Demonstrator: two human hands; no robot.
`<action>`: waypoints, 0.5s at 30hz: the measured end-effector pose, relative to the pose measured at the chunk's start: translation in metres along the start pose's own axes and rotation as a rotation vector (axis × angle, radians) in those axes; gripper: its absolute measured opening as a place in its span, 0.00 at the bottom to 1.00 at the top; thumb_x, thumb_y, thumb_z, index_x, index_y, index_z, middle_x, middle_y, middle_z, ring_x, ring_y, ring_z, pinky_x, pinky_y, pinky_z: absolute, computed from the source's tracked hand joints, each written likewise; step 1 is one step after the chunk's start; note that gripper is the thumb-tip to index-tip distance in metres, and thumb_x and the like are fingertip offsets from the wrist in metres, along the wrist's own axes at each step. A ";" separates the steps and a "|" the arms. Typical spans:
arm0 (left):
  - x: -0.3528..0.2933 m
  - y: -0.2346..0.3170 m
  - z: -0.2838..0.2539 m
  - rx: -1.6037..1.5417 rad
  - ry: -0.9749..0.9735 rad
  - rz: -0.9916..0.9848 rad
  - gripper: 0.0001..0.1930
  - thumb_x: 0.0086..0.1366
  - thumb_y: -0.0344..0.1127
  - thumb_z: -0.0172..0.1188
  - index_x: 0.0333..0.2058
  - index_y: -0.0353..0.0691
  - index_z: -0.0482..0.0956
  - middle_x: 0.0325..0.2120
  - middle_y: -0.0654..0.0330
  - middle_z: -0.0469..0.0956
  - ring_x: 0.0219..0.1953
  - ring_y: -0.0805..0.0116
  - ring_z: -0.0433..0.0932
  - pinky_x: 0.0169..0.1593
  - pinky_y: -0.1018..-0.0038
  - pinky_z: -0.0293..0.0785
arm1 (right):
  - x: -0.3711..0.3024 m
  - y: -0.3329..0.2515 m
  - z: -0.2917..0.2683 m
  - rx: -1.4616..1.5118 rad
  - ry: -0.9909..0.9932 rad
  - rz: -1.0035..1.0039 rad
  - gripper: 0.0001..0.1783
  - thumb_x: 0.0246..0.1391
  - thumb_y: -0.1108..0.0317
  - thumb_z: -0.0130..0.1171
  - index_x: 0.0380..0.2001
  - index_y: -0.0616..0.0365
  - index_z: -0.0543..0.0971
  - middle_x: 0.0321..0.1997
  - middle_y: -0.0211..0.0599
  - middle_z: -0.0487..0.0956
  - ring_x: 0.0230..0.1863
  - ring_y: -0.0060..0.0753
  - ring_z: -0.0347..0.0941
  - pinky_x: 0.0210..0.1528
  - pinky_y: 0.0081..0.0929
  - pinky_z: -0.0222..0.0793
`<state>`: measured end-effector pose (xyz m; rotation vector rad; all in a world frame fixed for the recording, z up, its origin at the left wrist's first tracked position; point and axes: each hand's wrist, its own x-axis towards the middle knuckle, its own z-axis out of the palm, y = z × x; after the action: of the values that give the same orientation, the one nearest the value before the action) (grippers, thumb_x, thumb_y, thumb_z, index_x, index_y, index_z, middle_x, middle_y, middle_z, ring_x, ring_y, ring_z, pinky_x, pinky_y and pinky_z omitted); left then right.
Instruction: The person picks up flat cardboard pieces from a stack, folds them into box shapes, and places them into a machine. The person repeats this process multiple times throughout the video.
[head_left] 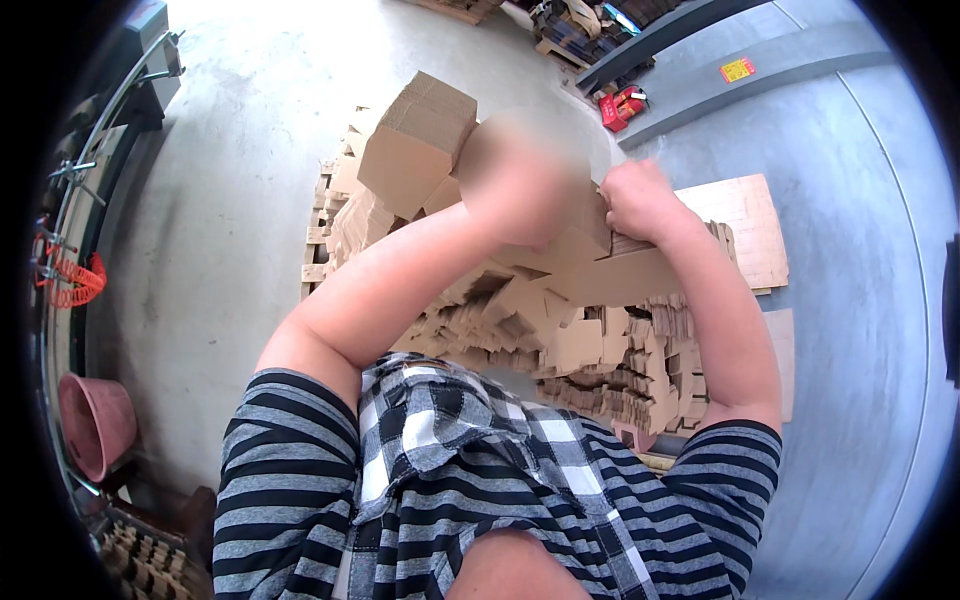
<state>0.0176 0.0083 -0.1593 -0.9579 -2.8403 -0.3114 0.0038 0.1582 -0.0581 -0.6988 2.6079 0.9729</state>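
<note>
My left hand (pixel 525 195) reaches out over a heap of cut cardboard pieces (pixel 530 305); a blur covers its fingers. Just left of it stands a thick block of stacked brown cardboard sheets (pixel 410 150), its layered edge facing up. To the right, my right hand (pixel 638 203) is closed, with curled fingers at the edge of a cardboard stack (pixel 645 272). Whether it grips one sheet or several is hidden. Below both arms, more die-cut cardboard with notched edges lies in uneven piles.
A wooden pallet (pixel 316 235) shows under the heap's left side. Flat pale boards (pixel 735 225) lie at the right. Beyond stand red fire extinguishers (pixel 622 107) by a blue-grey beam. At far left are a pink tub (pixel 97 425) and an orange coiled hose (pixel 80 280).
</note>
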 end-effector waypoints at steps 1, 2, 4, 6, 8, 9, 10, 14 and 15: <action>0.001 -0.001 0.001 -0.005 0.007 0.008 0.53 0.39 0.58 0.68 0.57 0.26 0.58 0.48 0.48 0.70 0.55 0.52 0.65 0.62 0.55 0.55 | 0.003 0.003 0.003 -0.008 0.006 -0.022 0.06 0.37 0.70 0.60 0.23 0.57 0.82 0.31 0.47 0.80 0.39 0.48 0.76 0.43 0.40 0.69; 0.001 -0.002 0.002 -0.012 0.015 0.018 0.53 0.39 0.58 0.68 0.57 0.26 0.58 0.48 0.48 0.70 0.55 0.52 0.65 0.62 0.55 0.55 | 0.005 0.005 0.006 -0.016 0.011 -0.042 0.06 0.36 0.70 0.61 0.23 0.57 0.81 0.31 0.47 0.80 0.39 0.48 0.76 0.43 0.40 0.70; 0.002 -0.003 0.001 -0.016 0.005 0.029 0.54 0.38 0.59 0.68 0.57 0.26 0.58 0.49 0.48 0.70 0.55 0.53 0.65 0.62 0.55 0.55 | 0.007 0.008 0.008 -0.008 0.020 -0.073 0.07 0.32 0.69 0.62 0.20 0.61 0.80 0.28 0.49 0.78 0.36 0.51 0.75 0.42 0.41 0.70; 0.002 -0.001 -0.003 -0.016 -0.034 0.026 0.55 0.38 0.59 0.69 0.57 0.26 0.58 0.49 0.48 0.70 0.55 0.53 0.66 0.62 0.55 0.55 | 0.010 0.010 0.010 -0.028 0.022 -0.101 0.07 0.32 0.70 0.62 0.19 0.61 0.80 0.28 0.50 0.78 0.36 0.51 0.75 0.43 0.41 0.70; 0.004 -0.001 0.001 -0.008 -0.013 0.014 0.55 0.37 0.60 0.69 0.58 0.25 0.58 0.49 0.48 0.70 0.55 0.54 0.66 0.61 0.56 0.54 | 0.011 0.010 0.012 -0.078 0.020 -0.125 0.07 0.34 0.70 0.60 0.22 0.60 0.81 0.30 0.48 0.80 0.39 0.49 0.76 0.44 0.39 0.70; 0.004 -0.002 0.003 -0.004 -0.002 0.005 0.56 0.37 0.60 0.69 0.58 0.25 0.58 0.49 0.48 0.70 0.55 0.54 0.66 0.61 0.56 0.54 | 0.012 0.010 0.012 -0.076 0.020 -0.138 0.07 0.34 0.71 0.60 0.21 0.60 0.81 0.30 0.48 0.80 0.38 0.50 0.76 0.44 0.39 0.70; 0.004 -0.003 0.004 -0.009 0.005 0.001 0.56 0.37 0.60 0.69 0.58 0.25 0.58 0.49 0.48 0.70 0.55 0.55 0.66 0.61 0.56 0.54 | 0.013 0.011 0.012 -0.073 0.020 -0.150 0.06 0.34 0.71 0.60 0.21 0.60 0.81 0.30 0.49 0.80 0.38 0.50 0.76 0.44 0.39 0.70; 0.003 -0.004 0.006 -0.028 0.027 0.017 0.56 0.37 0.60 0.69 0.57 0.25 0.58 0.50 0.48 0.70 0.56 0.55 0.66 0.62 0.55 0.52 | 0.010 0.010 0.008 -0.019 0.025 -0.153 0.06 0.32 0.72 0.59 0.19 0.60 0.81 0.30 0.49 0.79 0.38 0.50 0.75 0.45 0.39 0.68; 0.003 -0.003 0.006 -0.034 0.033 0.027 0.56 0.37 0.60 0.69 0.57 0.25 0.58 0.50 0.48 0.70 0.56 0.55 0.66 0.62 0.55 0.52 | 0.009 0.010 0.009 -0.021 0.035 -0.156 0.06 0.32 0.72 0.59 0.19 0.60 0.81 0.29 0.49 0.79 0.39 0.49 0.75 0.45 0.39 0.68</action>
<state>0.0130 0.0086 -0.1647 -0.9867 -2.7986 -0.3698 -0.0086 0.1679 -0.0635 -0.9169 2.5311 0.9505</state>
